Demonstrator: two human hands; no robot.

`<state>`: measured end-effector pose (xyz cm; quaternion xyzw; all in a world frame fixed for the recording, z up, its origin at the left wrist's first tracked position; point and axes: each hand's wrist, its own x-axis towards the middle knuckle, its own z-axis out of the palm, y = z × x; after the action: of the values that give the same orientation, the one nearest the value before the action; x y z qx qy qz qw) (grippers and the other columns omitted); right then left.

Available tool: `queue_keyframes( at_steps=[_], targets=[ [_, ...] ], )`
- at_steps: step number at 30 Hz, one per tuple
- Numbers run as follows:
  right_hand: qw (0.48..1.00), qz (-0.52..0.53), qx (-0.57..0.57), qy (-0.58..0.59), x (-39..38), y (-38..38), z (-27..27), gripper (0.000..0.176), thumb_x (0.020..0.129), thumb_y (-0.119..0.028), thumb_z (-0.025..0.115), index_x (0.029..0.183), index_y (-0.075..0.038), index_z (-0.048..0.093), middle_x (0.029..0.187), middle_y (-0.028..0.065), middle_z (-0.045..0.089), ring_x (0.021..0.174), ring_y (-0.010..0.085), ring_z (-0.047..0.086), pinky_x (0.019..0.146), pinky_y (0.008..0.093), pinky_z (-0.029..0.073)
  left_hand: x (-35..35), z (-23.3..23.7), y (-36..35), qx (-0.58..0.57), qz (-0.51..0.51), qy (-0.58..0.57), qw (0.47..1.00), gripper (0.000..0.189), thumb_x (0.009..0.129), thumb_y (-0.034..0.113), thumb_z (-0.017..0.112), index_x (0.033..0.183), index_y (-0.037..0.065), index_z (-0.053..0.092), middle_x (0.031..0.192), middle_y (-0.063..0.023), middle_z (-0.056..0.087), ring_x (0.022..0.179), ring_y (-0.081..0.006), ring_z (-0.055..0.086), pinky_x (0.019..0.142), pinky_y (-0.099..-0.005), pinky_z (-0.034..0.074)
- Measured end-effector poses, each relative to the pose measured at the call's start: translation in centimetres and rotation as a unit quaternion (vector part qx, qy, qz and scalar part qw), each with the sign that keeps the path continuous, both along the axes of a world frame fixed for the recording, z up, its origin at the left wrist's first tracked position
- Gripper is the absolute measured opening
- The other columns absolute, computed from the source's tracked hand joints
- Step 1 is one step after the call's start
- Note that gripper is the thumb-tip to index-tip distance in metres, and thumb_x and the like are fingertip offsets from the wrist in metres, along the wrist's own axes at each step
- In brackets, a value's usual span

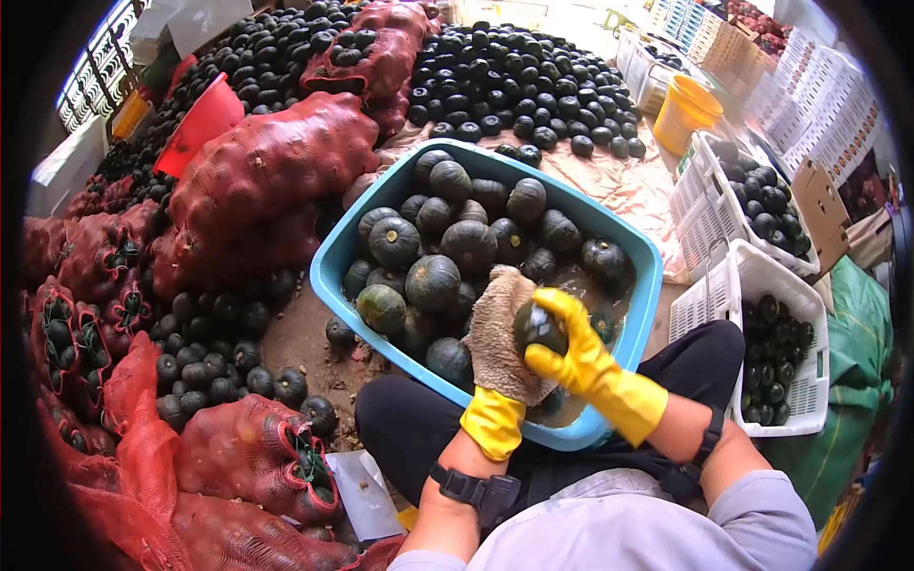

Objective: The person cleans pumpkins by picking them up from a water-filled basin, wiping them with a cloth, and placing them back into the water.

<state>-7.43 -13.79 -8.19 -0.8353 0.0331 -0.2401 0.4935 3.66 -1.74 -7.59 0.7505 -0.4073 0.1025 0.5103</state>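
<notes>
Over the near right part of a blue tub (328, 276), both hands are around one dark green squash (539, 328). My left hand (505, 343) wears a yellow glove with a brown cloth (500, 319) over it, and the cloth lies against the squash's left side. My right hand (576, 347), in a yellow rubber glove, grips the squash from the right with bent fingers. Many dark squashes (433, 283) fill the tub's left and middle. Murky water (571, 409) shows beneath the hands and at the tub's right.
Red mesh sacks (262, 176) of squashes stand at the left, near loose squashes (205, 366) on the ground. A large pile (524, 81) lies behind the tub. White crates (814, 381) of squashes and a yellow bucket (687, 109) are at the right. A red basin (202, 124) sits back left.
</notes>
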Motion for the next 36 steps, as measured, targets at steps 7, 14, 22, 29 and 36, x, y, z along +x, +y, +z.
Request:
queue_keyframes(
  at_steps=[7, 14, 22, 29, 36],
  targets=[
    [0.971, 0.047, 0.224, 0.075, -0.1, -1.4, 0.0, 0.074, 0.094, -0.031, 0.084, 0.155, -0.004, 0.052, 0.152, 0.0167, 0.057, 0.138, 0.0325, 0.056, 0.118, 0.041, 0.044, -0.7, 0.6, -0.1, 0.015, -0.084, 0.058, 0.995, 0.079, 0.075, 0.033, 0.086, 0.141, 0.004, 0.056, 0.14, -0.0211, 0.059, 0.13, -0.0375, 0.058, 0.116, -0.046, 0.045],
    [0.971, -0.08, -0.226, -0.018, 0.7, 1.0, 4.1, 0.051, 0.086, 0.0, 0.081, 0.135, -0.003, 0.069, 0.129, 0.0172, 0.069, 0.116, 0.0376, 0.067, 0.107, 0.0425, 0.051, 0.4, -0.7, -0.7, 0.031, -0.118, 0.029, 0.992, 0.07, 0.06, 0.027, 0.089, 0.123, 0.006, 0.064, 0.117, -0.0206, 0.067, 0.118, -0.0411, 0.065, 0.106, -0.0467, 0.052],
    [0.967, -0.137, 0.215, 0.005, -0.2, -1.9, -0.1, 0.066, 0.104, -0.018, 0.074, 0.163, -0.011, 0.045, 0.15, 0.0102, 0.061, 0.127, 0.02, 0.064, 0.11, 0.0311, 0.049, -1.6, 0.9, -1.3, -0.066, -0.031, 0.136, 0.988, 0.055, 0.076, 0.025, 0.083, 0.125, 0.006, 0.065, 0.114, -0.0224, 0.067, 0.108, -0.0435, 0.065, 0.099, -0.049, 0.051],
    [0.91, 0.036, 0.341, 0.232, -1.5, -2.5, 6.3, 0.075, 0.088, -0.018, 0.086, 0.153, -0.008, 0.051, 0.136, 0.0108, 0.066, 0.124, 0.0235, 0.066, 0.113, 0.0389, 0.051, -0.5, 3.6, 2.3, 0.048, -0.109, 0.188, 0.975, 0.083, 0.061, 0.019, 0.091, 0.137, 0.005, 0.06, 0.133, -0.0201, 0.066, 0.128, -0.042, 0.063, 0.116, -0.0483, 0.047],
    [0.981, -0.077, -0.038, 0.172, -0.5, -2.3, 3.6, 0.081, 0.086, -0.023, 0.091, 0.154, -0.007, 0.05, 0.143, 0.0198, 0.062, 0.135, 0.0343, 0.061, 0.116, 0.044, 0.049, -1.2, 3.0, 0.4, 0.079, -0.023, 0.092, 0.992, 0.076, 0.063, 0.033, 0.089, 0.132, 0.013, 0.064, 0.123, -0.0153, 0.071, 0.114, -0.0417, 0.067, 0.103, -0.0466, 0.05]
  ],
)
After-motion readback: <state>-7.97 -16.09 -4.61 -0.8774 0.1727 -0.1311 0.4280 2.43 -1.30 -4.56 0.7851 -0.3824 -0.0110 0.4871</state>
